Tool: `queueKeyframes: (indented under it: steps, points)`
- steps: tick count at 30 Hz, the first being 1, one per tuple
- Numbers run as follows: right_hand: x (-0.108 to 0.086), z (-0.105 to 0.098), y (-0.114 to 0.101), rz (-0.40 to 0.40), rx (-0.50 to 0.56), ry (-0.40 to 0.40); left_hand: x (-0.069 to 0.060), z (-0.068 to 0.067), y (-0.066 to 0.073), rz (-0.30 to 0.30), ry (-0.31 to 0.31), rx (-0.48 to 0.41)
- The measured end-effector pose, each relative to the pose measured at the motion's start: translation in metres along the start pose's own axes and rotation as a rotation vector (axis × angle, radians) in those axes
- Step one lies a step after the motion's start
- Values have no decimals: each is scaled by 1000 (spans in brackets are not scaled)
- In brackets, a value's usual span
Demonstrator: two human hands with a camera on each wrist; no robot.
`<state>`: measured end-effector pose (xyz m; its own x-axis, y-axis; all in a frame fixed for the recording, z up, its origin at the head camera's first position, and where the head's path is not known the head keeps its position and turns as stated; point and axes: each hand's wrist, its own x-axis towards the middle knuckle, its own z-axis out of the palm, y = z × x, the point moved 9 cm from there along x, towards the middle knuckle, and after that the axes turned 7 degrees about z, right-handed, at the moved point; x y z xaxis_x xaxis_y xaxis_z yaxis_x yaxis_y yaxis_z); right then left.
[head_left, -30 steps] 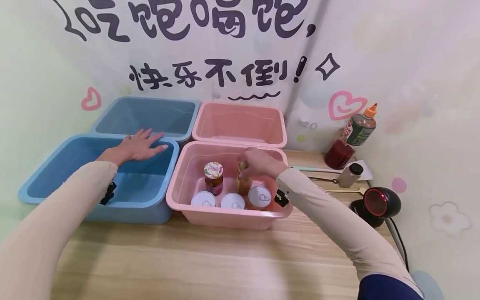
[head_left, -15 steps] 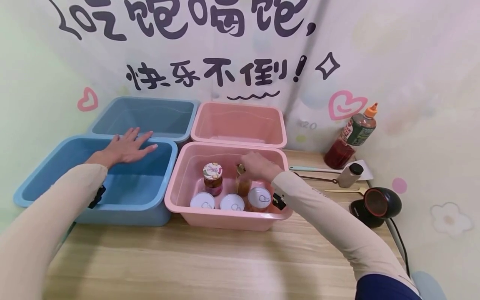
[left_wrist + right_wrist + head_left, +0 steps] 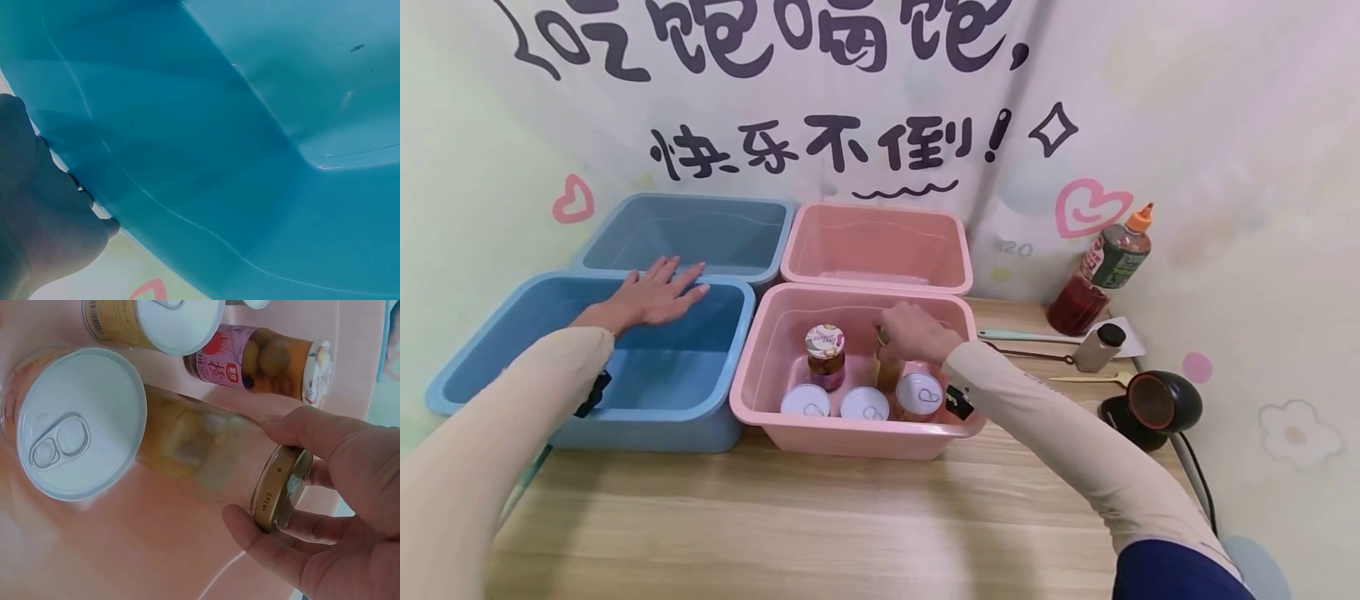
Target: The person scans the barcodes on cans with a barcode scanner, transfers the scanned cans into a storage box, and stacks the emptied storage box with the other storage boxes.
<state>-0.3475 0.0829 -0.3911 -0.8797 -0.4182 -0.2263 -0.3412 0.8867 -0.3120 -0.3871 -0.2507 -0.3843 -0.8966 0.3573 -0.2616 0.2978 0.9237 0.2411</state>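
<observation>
In the front pink bin [image 3: 857,442] my right hand [image 3: 917,332] holds a glass jar [image 3: 200,440] by its gold lid [image 3: 274,490], thumb on one side and fingers on the other. The jar has brownish contents and stands beside a pull-tab can [image 3: 81,425]. A smaller jar with a patterned white lid [image 3: 825,342] stands to its left. Two more pull-tab cans, the left can [image 3: 806,400] and the middle can [image 3: 865,404], line the near side. My left hand [image 3: 655,293], fingers straight and spread, lies over the far rim of the front blue bin [image 3: 647,429].
Behind stand a second blue bin [image 3: 692,233] and a second pink bin [image 3: 880,242]. At the right are a sauce bottle [image 3: 1116,254], a black-capped shaker [image 3: 1099,348], long-handled utensils and a black round device [image 3: 1165,402] with a cord. Wooden tabletop [image 3: 790,525] lies in front.
My left hand has shifted a little to the left along the blue bin's rim. The right hand stays at the jar's lid with hardly any movement, and the jar remains in the bin.
</observation>
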Motion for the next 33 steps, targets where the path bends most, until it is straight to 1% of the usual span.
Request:
queueKeyframes:
  steps: [3, 6, 8, 11, 15, 18, 21, 24, 28, 30, 33]
  points:
    - [-6, -10, -3, -54, 17, 18, 0, 1, 0, 0, -2, -10]
    - [-15, -27, -8, -125, -9, 76, 1, 2, 0, 2, -1, -17]
    - [-22, -40, -10, -150, -31, 115, 2, 2, 0, 1, -2, -18]
    - [-35, -63, -11, -153, -44, 166, 3, 3, -1, -2, -4, -27]
    - [-51, -95, -6, -124, -8, 211, 4, 3, -2, -6, -6, -32]
    - [-64, -116, 2, -86, 29, 238, 2, 3, -3, -7, -5, -35]
    - [-76, -135, 11, -53, 60, 248, 1, 4, -3, -11, -7, -43]
    - [-89, -150, 24, -1, 52, 260, 0, 4, -3, -14, -10, -45]
    - [-108, -165, 40, 65, 38, 276, 1, 4, -4, -14, -11, -43]
    - [-119, -172, 49, 81, 24, 307, 1, 3, -3, -14, -11, -41]
    - [-136, -181, 63, 99, 3, 374, 2, 3, -3, -14, -13, -46]
